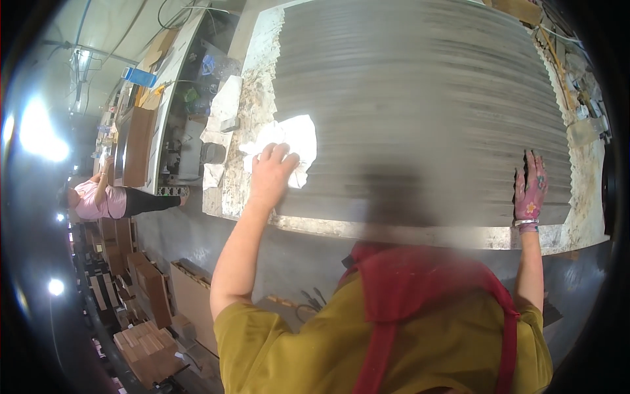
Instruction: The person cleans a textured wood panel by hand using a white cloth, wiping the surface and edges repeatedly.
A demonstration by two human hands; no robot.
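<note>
My bare left hand (272, 172) presses a crumpled white cloth (303, 134) against the left edge of a wide sheet of grey-brown, streaked strips (394, 92). Its fingers curl over the cloth. At the right end of the same strips lies my right hand (530, 190), in a pink flowered glove with dark stained fingers. That hand is flat, fingers stretched out, holding nothing. The strips run crosswise, side by side, with jagged ends at left and right. A blurred patch softens the middle of the picture.
Under the strips is a stained, pale worktable (315, 226). A small grey block (230, 125) and a dark round container (212, 153) sit at its left. Cardboard boxes (193, 295) stand on the floor at lower left. Another person (105, 200) in pink works at a far-left bench.
</note>
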